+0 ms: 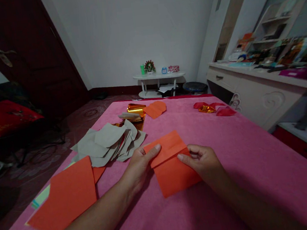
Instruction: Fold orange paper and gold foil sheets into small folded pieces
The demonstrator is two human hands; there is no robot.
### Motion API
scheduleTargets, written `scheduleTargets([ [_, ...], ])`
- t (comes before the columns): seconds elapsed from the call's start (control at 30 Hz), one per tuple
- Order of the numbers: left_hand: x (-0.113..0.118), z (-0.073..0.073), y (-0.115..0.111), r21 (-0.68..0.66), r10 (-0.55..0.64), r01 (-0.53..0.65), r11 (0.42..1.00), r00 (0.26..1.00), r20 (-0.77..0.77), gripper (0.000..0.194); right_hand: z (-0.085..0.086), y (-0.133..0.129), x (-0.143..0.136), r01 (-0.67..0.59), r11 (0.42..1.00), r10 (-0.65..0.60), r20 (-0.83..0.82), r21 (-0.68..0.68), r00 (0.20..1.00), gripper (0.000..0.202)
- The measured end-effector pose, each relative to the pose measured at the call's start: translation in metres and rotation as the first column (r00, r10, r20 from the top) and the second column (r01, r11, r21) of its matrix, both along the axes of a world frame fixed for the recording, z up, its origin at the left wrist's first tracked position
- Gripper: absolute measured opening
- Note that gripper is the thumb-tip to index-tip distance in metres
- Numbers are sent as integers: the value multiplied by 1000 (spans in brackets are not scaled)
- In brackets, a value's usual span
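Observation:
A sheet of orange paper (177, 175), its upper part folded over, is held above the pink-covered table (261, 176). My left hand (141, 165) pinches its left edge, thumb on top of the folded flap. On the right side my right hand (203, 159) grips the paper near the flap's edge, thumb on top and fingers curled behind. Larger orange sheets (71, 196) lie to the left, beside my left forearm. Beyond them spreads a loose pile of grey paper pieces (109, 141).
A shiny gold roll (136, 109) and a cut orange paper piece (155, 109) rest near the far edge. Red and gold scraps (211, 108) lie at the far right. A white dresser (250, 80) stands to the right, a small white table (158, 76) by the wall.

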State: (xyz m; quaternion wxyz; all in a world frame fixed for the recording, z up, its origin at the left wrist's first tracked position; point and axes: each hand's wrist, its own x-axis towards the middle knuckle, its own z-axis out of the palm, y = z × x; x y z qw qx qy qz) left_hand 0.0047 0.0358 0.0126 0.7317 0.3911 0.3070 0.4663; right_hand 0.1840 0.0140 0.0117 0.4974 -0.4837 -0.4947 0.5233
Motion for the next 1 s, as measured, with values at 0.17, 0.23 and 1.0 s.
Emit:
scheduleTargets([
  [0.17,1,2,-4,53,-98,99,994,995,-20,35,5,-3,-1,60,998,-61,-76,-15,995,18],
  [0.23,1,1,-5,57,-105,107,993,994,-25,39,5,-4,-1,75,997,-76,-91,-19,993,19],
  [1.0,0,-5,0,-143,37,-58,988,989,-143,19,-2,1,3,17,1000,-17,-53,4,998,36],
])
